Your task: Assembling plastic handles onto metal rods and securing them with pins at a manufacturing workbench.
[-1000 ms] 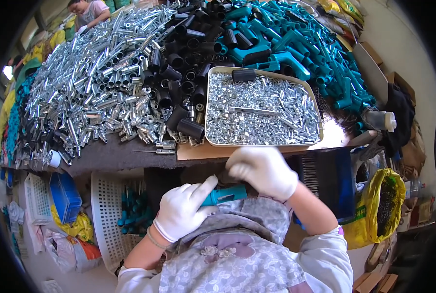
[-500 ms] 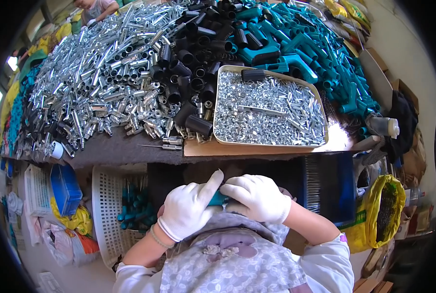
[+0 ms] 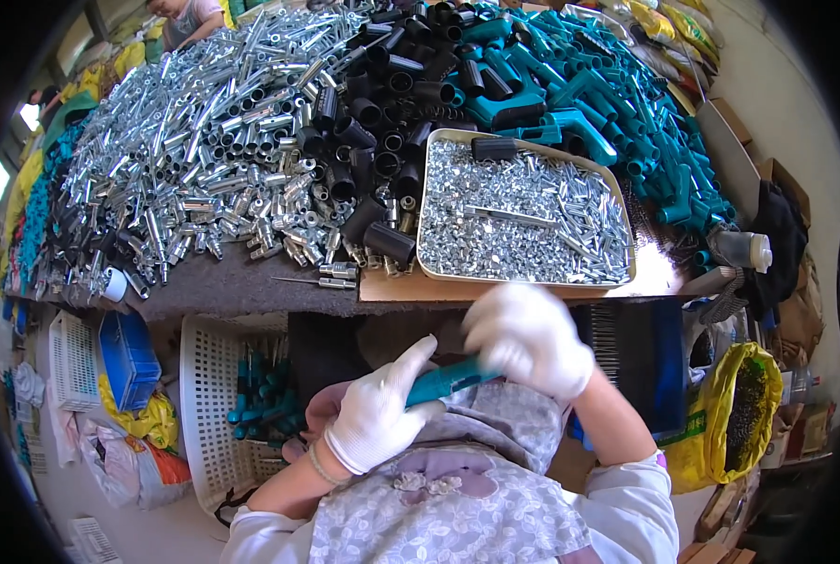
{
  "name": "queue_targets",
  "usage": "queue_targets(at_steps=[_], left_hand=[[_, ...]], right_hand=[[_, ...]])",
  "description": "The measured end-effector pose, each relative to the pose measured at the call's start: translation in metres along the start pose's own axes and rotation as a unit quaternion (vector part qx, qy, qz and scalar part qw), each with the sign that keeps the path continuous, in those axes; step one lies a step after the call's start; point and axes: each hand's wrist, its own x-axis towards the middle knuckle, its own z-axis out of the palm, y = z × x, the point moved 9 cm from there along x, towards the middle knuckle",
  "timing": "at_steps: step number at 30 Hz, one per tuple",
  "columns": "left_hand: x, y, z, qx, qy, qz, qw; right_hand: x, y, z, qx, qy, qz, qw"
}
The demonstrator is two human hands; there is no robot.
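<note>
The left hand (image 3: 379,420) grasps a teal tube (image 3: 436,382) over the apron (image 3: 457,522), toward six o'clock in the view; the right hand (image 3: 533,346), blurred, is at the tube's two o'clock end, its grip impossible to tell; a tray (image 3: 457,276) lies at one o'clock, a white basket (image 3: 215,414) at nine

Cannot see the right grip (image 3: 533,346) sharply, blurred and hiding the right end of the teal tool housing (image 3: 439,382). Cannot tell apart the tiny metal pieces (image 3: 481,249) in the tray (image 3: 469,281). Lose the far-left co-worker (image 3: 192,21) partly beyond the upper edge.
</note>
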Motion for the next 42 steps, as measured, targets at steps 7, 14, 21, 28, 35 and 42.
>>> queue_targets(at_steps=[7,14,21,28,35,42], left_hand=[[0.003,0.030,-0.011,0.069,0.032,0.154,0.985],[-0.002,0.008,-0.014,-0.005,0.058,0.102,0.993],[0.003,-0.002,-0.013,-0.091,0.067,0.040,0.993],[0.005,-0.031,0.003,-0.234,0.016,-0.110,0.966],[0.001,-0.042,0.011,-0.328,0.030,-0.147,0.933],[0.007,-0.041,0.015,-0.347,0.023,-0.124,0.929]], right_hand=[[-0.002,0.091,-0.043,-0.307,0.083,0.282,0.905],[-0.004,0.094,-0.049,-0.271,0.158,0.264,0.912],[0.002,0.103,-0.047,-0.207,0.148,0.293,0.922],[0.011,0.093,-0.035,-0.261,0.124,0.244,0.926],[0.003,0.092,-0.051,-0.251,0.163,0.257,0.919],[0.007,0.102,-0.045,-0.278,0.149,0.253,0.914]])
